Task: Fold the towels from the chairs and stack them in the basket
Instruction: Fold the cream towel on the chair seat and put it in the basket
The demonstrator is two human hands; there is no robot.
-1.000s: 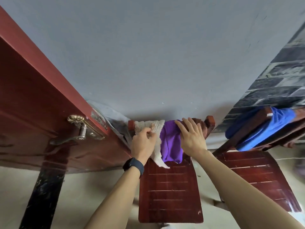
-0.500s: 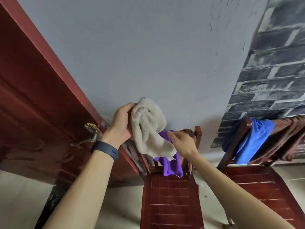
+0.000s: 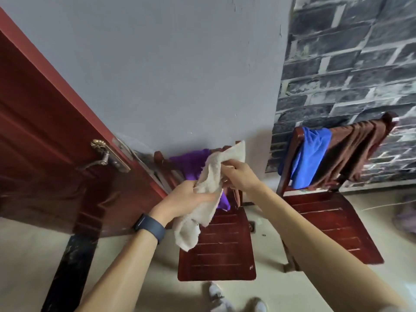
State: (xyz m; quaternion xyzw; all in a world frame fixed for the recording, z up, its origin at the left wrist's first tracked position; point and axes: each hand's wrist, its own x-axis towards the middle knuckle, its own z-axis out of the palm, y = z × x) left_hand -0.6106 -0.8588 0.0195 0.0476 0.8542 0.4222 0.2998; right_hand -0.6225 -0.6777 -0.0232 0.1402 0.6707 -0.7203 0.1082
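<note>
By the left hand (image 3: 184, 199), fingers curled, the towel (image 3: 211, 172) is gripped at its lower middle; its upper end is pinched by the right hand (image 3: 240, 176). The long axis rises from lower left to upper right, with a tail hanging under the left hand. Open room for spreading is judged to be over the seat (image 3: 225, 248) below both hands.

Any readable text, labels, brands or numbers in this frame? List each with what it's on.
No readable text.
The wristband shows none.
The white mark on the chair seat is too small to read.
The white towel bears no print.
</note>
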